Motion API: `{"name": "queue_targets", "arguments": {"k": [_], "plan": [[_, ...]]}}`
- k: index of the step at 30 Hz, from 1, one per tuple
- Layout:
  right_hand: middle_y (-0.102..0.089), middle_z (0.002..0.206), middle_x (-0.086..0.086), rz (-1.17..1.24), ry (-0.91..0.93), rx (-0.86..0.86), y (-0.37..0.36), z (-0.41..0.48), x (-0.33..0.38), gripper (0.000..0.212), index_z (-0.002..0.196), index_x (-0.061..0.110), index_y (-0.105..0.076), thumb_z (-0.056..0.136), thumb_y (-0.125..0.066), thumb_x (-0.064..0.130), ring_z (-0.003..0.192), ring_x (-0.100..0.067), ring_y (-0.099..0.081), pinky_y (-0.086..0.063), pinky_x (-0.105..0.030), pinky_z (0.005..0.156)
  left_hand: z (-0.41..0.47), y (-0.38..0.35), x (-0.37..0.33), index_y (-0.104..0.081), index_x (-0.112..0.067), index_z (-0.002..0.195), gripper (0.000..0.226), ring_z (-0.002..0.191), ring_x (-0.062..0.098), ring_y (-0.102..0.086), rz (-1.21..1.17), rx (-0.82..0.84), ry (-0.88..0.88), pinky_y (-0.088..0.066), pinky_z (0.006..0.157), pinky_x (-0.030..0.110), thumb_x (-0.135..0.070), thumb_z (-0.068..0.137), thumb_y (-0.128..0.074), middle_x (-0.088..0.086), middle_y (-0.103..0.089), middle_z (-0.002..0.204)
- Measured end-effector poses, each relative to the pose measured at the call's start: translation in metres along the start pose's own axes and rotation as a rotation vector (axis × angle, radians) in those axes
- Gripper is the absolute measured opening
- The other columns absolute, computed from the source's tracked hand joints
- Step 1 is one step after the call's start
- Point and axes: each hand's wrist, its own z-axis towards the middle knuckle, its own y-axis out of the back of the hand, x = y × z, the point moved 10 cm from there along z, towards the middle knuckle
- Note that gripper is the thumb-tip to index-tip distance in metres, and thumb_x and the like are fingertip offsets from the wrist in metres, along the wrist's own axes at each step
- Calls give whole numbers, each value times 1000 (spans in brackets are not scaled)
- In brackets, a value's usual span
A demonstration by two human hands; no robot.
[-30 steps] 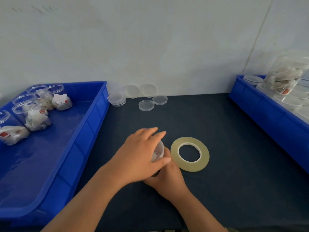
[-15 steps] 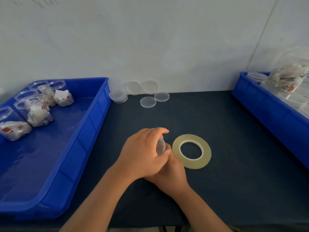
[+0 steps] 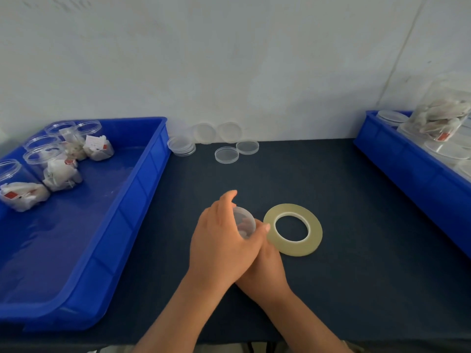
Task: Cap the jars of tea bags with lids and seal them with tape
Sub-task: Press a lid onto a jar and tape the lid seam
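- Nearest, two bare forearms are reaching in from the bottom edge over the dark table [image 3: 356, 225], meeting at its middle.
- The left hand [image 3: 219, 245] is lying on top, its fingers curling over a clear jar [image 3: 244, 221] and its thumb pressing the jar's right side; it is gripping the jar.
- The right hand [image 3: 265, 271] is sitting underneath, mostly hidden by the left; it is lying against the lower part of the jar, but whether its fingers are closing round it cannot be told.
- The jar is tilting toward the right, and only its round, lidded-looking end is showing between the fingers, with pale contents faintly visible inside.
- Just beside it on the right, a roll of clear yellowish tape [image 3: 293, 230] is lying flat on the table, almost touching the left thumb.
- To the left, a blue bin [image 3: 142, 189] is holding open jars of tea bags [image 3: 53, 166] in its far corner.
- Farther back, loose clear lids [image 3: 226, 155] are lying on the table near the wall, some stacked [image 3: 181, 146], two leaning against the wall.
- At the right edge, a second blue bin [image 3: 397, 154] is holding capped jars [image 3: 443, 115].
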Motion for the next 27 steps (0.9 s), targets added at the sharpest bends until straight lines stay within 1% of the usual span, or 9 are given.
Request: {"name": "queue_targets", "arguments": {"k": [5,8,11,15,17,20,23,25,27], "plan": [[-64,122,16,55,-71,-20,4,2,-10,58,124,27,-66,74,-82,50,103,-8,-71,-61,-40,80,8,4,-3,-51,-35,140,72,102,1,-60,-57,32,-129,-40,87,13,-63,76,-67,-22,-64,112],[-67,115,14,30,-53,-37,3,2,-9,59,125,25,-63,75,-88,43,98,-8,-72,-61,-41,76,13,4,-1,-54,-35,135,69,104,1,-62,-101,82,-192,-40,90,8,-59,73,-74,-22,-66,113],[-66,117,15,-19,-63,-21,3,4,-10,63,128,28,-61,74,-90,42,100,-6,-70,-60,-36,79,17,3,1,-55,-35,131,66,108,1,-63,-124,124,-234,-46,93,15,-53,73,-82,-22,-68,116],[-59,122,17,-94,-72,-34,3,3,-2,74,139,24,-58,75,-91,42,104,-5,-66,-59,-34,81,17,2,2,-51,-36,141,74,114,-1,-60,-106,186,-270,-42,94,9,-47,77,-87,-24,-65,121],[-54,129,18,-124,-64,-25,2,3,2,82,146,25,-52,76,-91,44,110,-4,-63,-59,-32,85,18,0,4,-44,-40,148,84,115,-3,-56,-80,212,-280,-39,90,4,-49,77,-87,-27,-62,124],[-47,151,21,16,-69,153,-1,1,-4,108,159,33,-34,71,-94,53,136,-1,-52,-53,-27,104,19,-2,6,-31,-47,155,95,113,-4,-52,-17,244,-307,-39,89,8,-58,76,-83,-31,-56,129],[-28,169,20,-266,-45,207,31,-3,-26,114,167,36,-19,77,-83,68,151,10,-22,-29,-19,119,20,-3,5,-30,-46,156,95,118,-3,-51,-3,258,-329,-41,97,18,-58,77,-83,-31,-55,131],[-28,170,13,-531,-53,217,55,-4,-46,102,165,28,-28,85,-76,68,155,-1,-23,-29,-22,120,24,-1,5,-34,-45,155,94,120,-4,-52,-1,243,-329,-42,100,22,-59,77,-84,-30,-57,131],[-40,159,8,-681,-99,264,66,-6,-63,79,153,22,-48,91,-68,68,147,-12,-39,-39,-25,111,29,0,5,-37,-44,155,96,123,-4,-53,-3,227,-324,-42,102,23,-64,74,-85,-29,-59,133]]}}
